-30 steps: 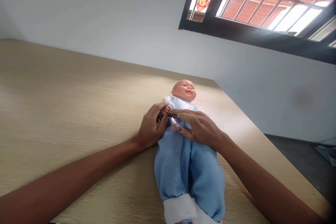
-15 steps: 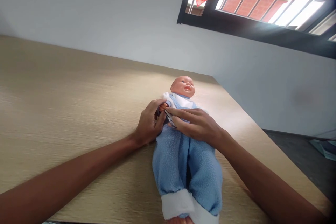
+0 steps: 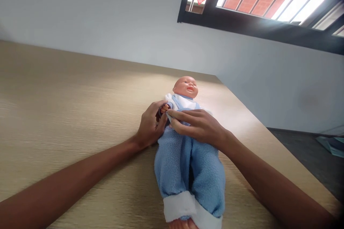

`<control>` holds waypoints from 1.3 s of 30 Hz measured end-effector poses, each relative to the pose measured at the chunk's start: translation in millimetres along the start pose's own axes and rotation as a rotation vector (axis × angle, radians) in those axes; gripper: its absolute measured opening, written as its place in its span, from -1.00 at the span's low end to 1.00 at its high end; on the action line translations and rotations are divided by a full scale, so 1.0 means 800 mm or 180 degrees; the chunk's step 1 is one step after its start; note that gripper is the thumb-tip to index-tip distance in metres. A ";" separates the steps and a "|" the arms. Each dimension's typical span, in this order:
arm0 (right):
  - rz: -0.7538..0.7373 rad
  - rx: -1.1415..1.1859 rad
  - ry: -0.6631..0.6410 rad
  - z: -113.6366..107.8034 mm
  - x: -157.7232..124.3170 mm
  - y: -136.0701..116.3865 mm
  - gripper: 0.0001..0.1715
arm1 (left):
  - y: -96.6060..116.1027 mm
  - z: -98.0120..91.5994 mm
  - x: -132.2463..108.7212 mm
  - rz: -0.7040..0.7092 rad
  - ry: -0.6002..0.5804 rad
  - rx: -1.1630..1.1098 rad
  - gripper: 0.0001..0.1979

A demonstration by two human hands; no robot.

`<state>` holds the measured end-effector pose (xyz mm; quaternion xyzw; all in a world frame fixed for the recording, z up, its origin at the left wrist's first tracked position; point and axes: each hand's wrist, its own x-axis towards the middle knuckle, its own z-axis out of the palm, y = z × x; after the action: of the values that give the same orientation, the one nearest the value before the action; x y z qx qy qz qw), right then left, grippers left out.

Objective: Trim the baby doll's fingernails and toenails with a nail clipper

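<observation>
Doll (image 3: 176, 157): on its back on the table (image 3: 80, 114), head toward the wall (image 3: 107, 18), legs toward the wearer; a bare foot (image 3: 182, 224) shows at the bottom edge.
Doll's hand (image 3: 165, 108): out of its cuff, beside the belly, fingers uppermost; it is the spot where both of the wearer's hands meet.
Left hand (image 3: 151, 123): curled around the doll's hand, fingers above and thumb below; this grip looks unchanged over the last second.
Right hand (image 3: 200, 124): thumb and forefinger pinched on the clipper (image 3: 169, 116), the other fingers spread low over the doll's front.
Clipper: a second ago its patterned lever showed plainly, slanting away from the doll's hand; now only a pale strip shows between finger and thumb, its tip at or just beside the small fingers.
Change: the pinch has closed up over the tool and sits nearer the left thumb, so the two hands are close together. I judge the clipper to be at its working spot; whether its lever is pressed down, or whether the tip truly touches, I cannot tell.
View: doll, table and window (image 3: 197, 18) all sit slightly further left and higher, which reads as head movement, not a shift of the doll.
</observation>
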<state>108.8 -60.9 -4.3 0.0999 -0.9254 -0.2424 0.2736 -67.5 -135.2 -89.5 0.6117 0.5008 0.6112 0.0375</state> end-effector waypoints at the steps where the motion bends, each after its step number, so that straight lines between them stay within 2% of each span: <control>1: -0.0011 -0.0035 -0.0034 -0.002 0.001 -0.001 -0.82 | 0.000 0.000 0.000 0.0007 0.0001 0.0000 -0.70; 5: -0.0003 -0.0115 -0.0205 -0.010 0.009 -0.004 -0.74 | 0.002 -0.001 0.001 0.0041 0.0020 -0.0003 -0.69; 10: 0.0103 -0.0069 -0.0248 -0.010 0.015 -0.010 -0.74 | 0.001 -0.001 0.001 0.0073 0.0032 0.0016 -0.65; 12: 0.0222 0.0094 -0.0151 -0.004 0.013 -0.010 -0.79 | 0.001 -0.001 0.001 0.0085 0.0029 0.0047 -0.65; 15: 0.0428 0.0401 0.0202 0.007 0.005 -0.008 -0.93 | 0.001 -0.001 0.000 0.0091 0.0029 0.0107 -0.67; 18: 0.0463 0.0448 0.0417 0.015 -0.002 -0.004 -0.89 | 0.001 -0.001 0.001 0.0112 0.0026 0.0144 -0.69; 23: 0.0376 0.0462 0.0392 0.016 -0.003 0.000 -0.91 | -0.001 0.000 0.000 0.0179 0.0015 0.0152 -0.67; 30: 0.0502 0.0417 0.0458 0.022 -0.007 0.000 -0.92 | -0.004 0.002 0.000 0.0232 0.0035 0.0214 -0.68; 39: 0.0572 0.0453 0.0351 0.023 -0.011 0.000 -0.96 | -0.004 0.002 -0.001 0.0212 0.0060 0.0168 -0.68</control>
<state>105.9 -50.4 -21.9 0.0489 -0.9290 -0.1447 0.3370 -68.0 -132.9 -92.6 0.6230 0.4965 0.6044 -0.0037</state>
